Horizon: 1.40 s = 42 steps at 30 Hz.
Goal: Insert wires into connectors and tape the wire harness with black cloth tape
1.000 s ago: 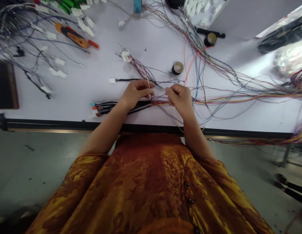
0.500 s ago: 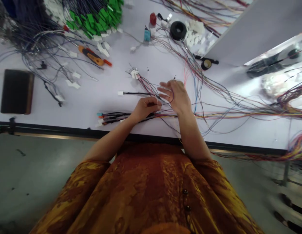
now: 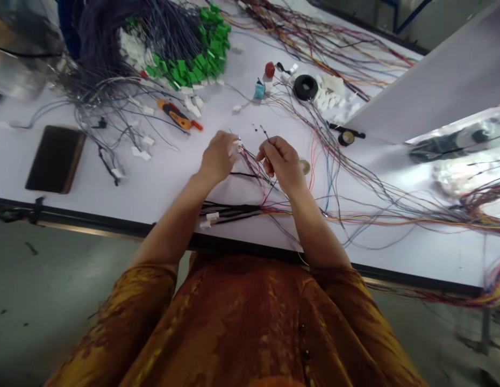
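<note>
Since half a second ago, the left hand [image 3: 220,156] has gone from pinching loose wires to the white connector [image 3: 238,146] near the middle of the frame, its fingers curled in and seemingly gripping the connector's side, though the thumb's contact is partly hidden. The right hand [image 3: 284,164], spread flat then, is now closed in a fingertip pinch on a thin dark wire [image 3: 266,135], whose small tip juts toward the upper middle. Wire end and connector now sit near each other but apart, which suggests the handling has turned to that pair.

The connector looks like pale moulded plastic, with slim, pliant red, pink and dark leads trailing below it. Lower in the frame, a black-sleeved bundle [image 3: 234,208] lies thicker and straighter on the smooth, pale bench [image 3: 153,183]. In the upper middle, the tape roll [image 3: 306,87] is a matt black ring; at upper left, green connectors [image 3: 193,67] form a blocky heap
</note>
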Each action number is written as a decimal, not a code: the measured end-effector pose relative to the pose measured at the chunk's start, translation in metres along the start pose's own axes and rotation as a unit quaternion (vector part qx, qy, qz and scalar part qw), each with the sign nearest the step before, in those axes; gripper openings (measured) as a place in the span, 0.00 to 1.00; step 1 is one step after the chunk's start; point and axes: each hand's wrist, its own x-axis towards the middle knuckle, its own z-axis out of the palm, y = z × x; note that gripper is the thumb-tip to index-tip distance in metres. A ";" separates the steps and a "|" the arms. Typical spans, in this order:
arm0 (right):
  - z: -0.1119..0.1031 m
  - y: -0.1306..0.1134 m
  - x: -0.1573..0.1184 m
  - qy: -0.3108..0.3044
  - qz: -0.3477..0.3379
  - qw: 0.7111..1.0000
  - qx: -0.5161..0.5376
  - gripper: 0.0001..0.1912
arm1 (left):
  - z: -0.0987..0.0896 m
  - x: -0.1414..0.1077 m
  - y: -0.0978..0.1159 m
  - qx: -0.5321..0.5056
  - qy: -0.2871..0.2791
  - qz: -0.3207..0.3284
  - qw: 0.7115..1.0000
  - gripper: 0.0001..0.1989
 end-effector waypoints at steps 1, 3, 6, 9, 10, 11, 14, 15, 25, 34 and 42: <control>0.001 0.001 0.004 -0.003 0.006 1.000 0.000 0.13 | 0.002 0.007 -0.001 0.048 -0.011 0.010 0.999 0.20; 0.003 0.000 0.011 -0.005 0.014 1.000 0.002 0.10 | 0.006 0.016 -0.002 0.089 -0.021 0.024 0.995 0.19; 0.005 -0.001 0.017 0.004 0.011 1.000 -0.011 0.07 | 0.008 0.016 -0.001 0.016 0.024 0.034 0.999 0.14; 0.005 -0.002 0.018 0.013 -0.003 0.998 -0.054 0.06 | 0.001 0.006 -0.004 -0.140 0.074 0.043 0.987 0.13; 0.006 -0.002 0.018 0.015 -0.009 0.997 -0.073 0.06 | -0.002 0.003 -0.005 -0.193 0.075 0.044 0.977 0.13; 0.006 -0.002 0.017 0.017 -0.014 0.996 -0.092 0.06 | -0.006 -0.001 -0.006 -0.246 0.064 0.042 0.966 0.14; 0.007 0.000 0.017 0.022 -0.042 0.987 -0.151 0.08 | -0.012 -0.010 -0.007 -0.387 0.005 0.017 0.922 0.17; 0.007 0.002 0.017 0.029 -0.056 0.983 -0.170 0.09 | -0.012 -0.012 -0.007 -0.422 -0.003 0.003 0.907 0.17; 0.016 0.020 -0.008 0.008 -0.015 0.985 -0.173 0.10 | 0.016 -0.028 -0.015 -0.534 0.064 -0.090 0.839 0.19; 0.023 0.015 -0.007 0.028 -0.036 0.986 -0.161 0.08 | 0.018 -0.033 -0.017 -0.534 0.059 -0.069 0.841 0.18; 0.021 0.025 -0.012 0.022 -0.041 0.977 -0.208 0.06 | 0.014 -0.033 -0.015 -0.561 0.040 -0.082 0.823 0.21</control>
